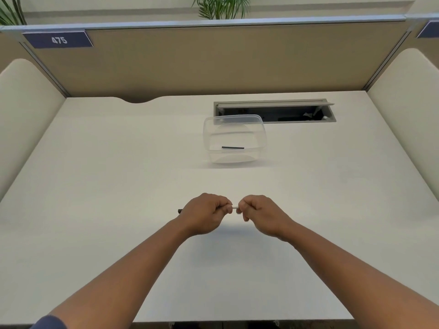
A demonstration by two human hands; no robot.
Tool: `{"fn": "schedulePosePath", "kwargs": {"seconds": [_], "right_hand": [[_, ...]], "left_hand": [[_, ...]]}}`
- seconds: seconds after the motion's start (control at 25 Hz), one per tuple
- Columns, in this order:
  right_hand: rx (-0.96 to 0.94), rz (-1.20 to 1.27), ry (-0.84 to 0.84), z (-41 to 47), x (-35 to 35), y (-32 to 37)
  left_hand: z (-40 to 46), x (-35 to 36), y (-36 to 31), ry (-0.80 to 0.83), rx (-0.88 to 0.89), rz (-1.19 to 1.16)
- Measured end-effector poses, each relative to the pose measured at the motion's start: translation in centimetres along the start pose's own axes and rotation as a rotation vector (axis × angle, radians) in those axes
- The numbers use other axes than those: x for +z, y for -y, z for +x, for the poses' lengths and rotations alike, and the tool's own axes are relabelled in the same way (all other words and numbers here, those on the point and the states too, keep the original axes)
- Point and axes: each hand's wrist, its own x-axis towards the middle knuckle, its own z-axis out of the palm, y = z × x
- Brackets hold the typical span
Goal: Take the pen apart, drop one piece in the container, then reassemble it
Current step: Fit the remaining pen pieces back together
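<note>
Your left hand (205, 213) and right hand (259, 213) both pinch the pen (234, 207) at lower centre of the frame, fingers curled round it; dark end pokes out left. One black piece (232, 147) lies inside the clear container (234, 138), upper centre on the desk (118, 174).

I grip the pen (234, 207) between my left hand (206, 213) and right hand (260, 213) above the surface (118, 186); a black piece (232, 147) lies in the container (234, 138).
</note>
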Motion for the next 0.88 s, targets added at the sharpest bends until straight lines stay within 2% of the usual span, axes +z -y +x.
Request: {"fn": "schedulePosePath", "kwargs": {"seconds": [0.16, 0.28, 0.36, 0.44, 0.48, 0.6, 0.64, 0.68, 0.76, 0.88], "right_hand": [[-0.432, -0.328, -0.164, 0.5, -0.2, -1.8], [-0.598, -0.573, -0.233, 0.5, -0.7, -2.4], [-0.633, -0.650, -0.285, 0.3, -0.9, -2.4], [-0.494, -0.556, -0.238, -0.1, -0.5, -1.5], [-0.343, -0.417, -0.182, -0.3, -0.2, -0.8], [0.272, 0.279, 0.024, -0.7, -0.4, 1.0], [0.402, 0.456, 0.088, -0.8, -0.6, 1.2], [0.453, 0.542, 0.127, -0.9, -0.8, 1.2], [0.373, 0.436, 0.143, -1.0, -1.1, 1.1], [-0.029, -0.100, -0.049, -1.0, -0.8, 0.3]], "left_hand": [[0.4, -0.7, 0.1, 0.078, -0.039, -0.223], [0.3, -1.1, 0.1, 0.175, -0.043, -0.389], [0.3, -1.1, -0.1, 0.196, -0.047, -0.452], [0.3, -0.8, -0.4, 0.151, -0.047, -0.394], [0.3, -0.7, -0.7, 0.120, -0.042, -0.306], [-0.2, -0.2, -1.4, 0.004, 0.034, 0.072], [-0.4, 0.0, -1.5, -0.028, 0.077, 0.146], [-0.6, 0.2, -1.5, -0.048, 0.106, 0.172], [-0.5, 0.2, -1.6, -0.043, 0.100, 0.156], [0.1, -0.5, -1.7, 0.045, -0.001, 0.023]]}}
